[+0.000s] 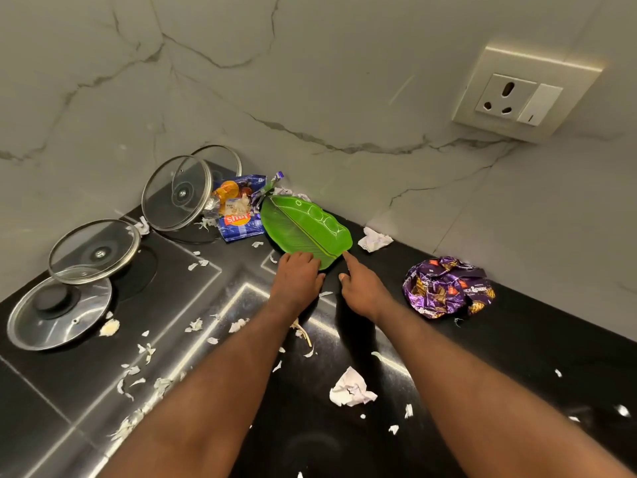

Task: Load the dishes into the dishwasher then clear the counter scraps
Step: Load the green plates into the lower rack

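Observation:
A green leaf-shaped plate (306, 225) lies on the black counter (517, 339) near the back wall. My left hand (296, 279) rests its fingertips on the plate's near rim, thumb out to the side. My right hand (360, 288) touches the plate's near right tip with a straight index finger. Three glass lids (177, 193) (94, 251) (57, 312) sit at the left, the farthest leaning against the wall. White peel scraps (138, 381) are scattered over the counter.
A blue snack wrapper (238, 210) lies between the leaning lid and the plate. A crumpled purple wrapper (448, 288) sits at the right. Balled paper lies by the wall (374, 239) and near me (351, 388). A wall socket (517, 94) is above.

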